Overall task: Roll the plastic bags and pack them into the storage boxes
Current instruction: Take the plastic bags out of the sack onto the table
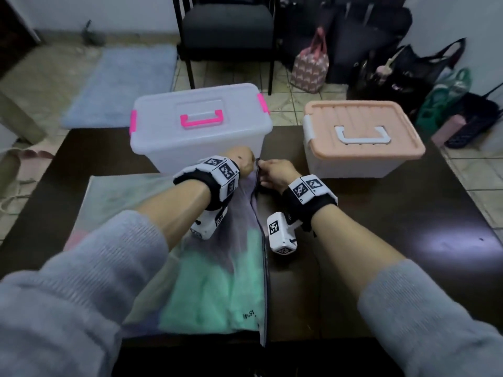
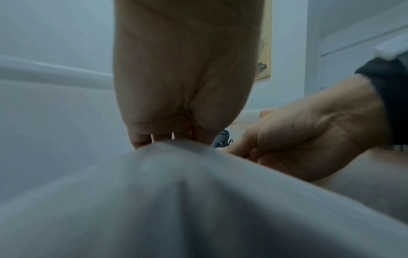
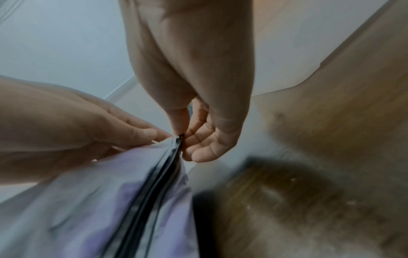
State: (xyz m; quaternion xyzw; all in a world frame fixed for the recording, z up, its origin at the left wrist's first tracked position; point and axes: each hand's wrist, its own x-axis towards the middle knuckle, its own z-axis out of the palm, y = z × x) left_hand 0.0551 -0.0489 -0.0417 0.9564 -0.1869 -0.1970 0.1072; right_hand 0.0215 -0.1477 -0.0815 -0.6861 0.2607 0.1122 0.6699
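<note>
A frosted plastic bag [image 1: 217, 273] with a dark zip strip [image 3: 154, 188] along its right edge lies on the dark table [image 1: 408, 240], green cloth showing through it. My left hand [image 1: 242, 161] pinches the bag's far corner [image 2: 172, 151]. My right hand [image 1: 272, 172] pinches the far end of the zip strip with thumb and forefinger [image 3: 183, 132], right beside the left hand [image 3: 123, 131]. Behind the hands stand two lidded storage boxes: a clear one with pink handle [image 1: 198, 131] and one with a peach lid [image 1: 362, 137].
More pale bags [image 1: 117, 197] lie under the held one at the table's left. Beyond the table are a black chair [image 1: 226, 31], a blue mat [image 1: 122, 83] and several bags on the tiled floor [image 1: 310, 66]. Bare table surface shows at the right.
</note>
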